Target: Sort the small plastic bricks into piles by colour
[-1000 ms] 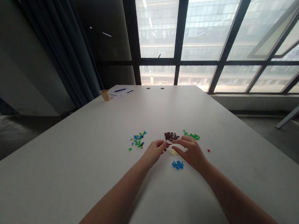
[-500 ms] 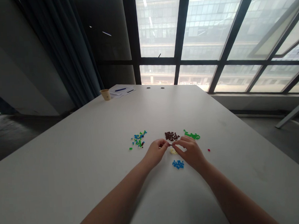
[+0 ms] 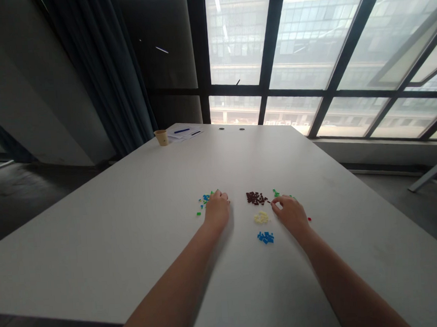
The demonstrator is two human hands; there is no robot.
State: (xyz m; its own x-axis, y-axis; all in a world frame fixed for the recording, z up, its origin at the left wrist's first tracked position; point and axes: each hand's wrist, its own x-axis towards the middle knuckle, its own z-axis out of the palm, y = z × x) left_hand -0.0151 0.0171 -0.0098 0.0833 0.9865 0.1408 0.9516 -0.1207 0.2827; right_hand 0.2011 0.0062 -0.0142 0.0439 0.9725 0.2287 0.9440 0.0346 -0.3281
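Left hand point(image 3: 217, 210) and right hand point(image 3: 290, 213) sit on each side of the brown pile point(image 3: 255, 198).
The left hand hides some of the mixed pile point(image 3: 206, 198); I can't tell its grip. The right hand covers part of the green pile point(image 3: 276, 193). Its thumb and finger almost meet by a small brown piece point(image 3: 269, 202), maybe not holding it. Past the brown pile, the white desk point(image 3: 270, 155) runs far toward big windows point(image 3: 238, 34).
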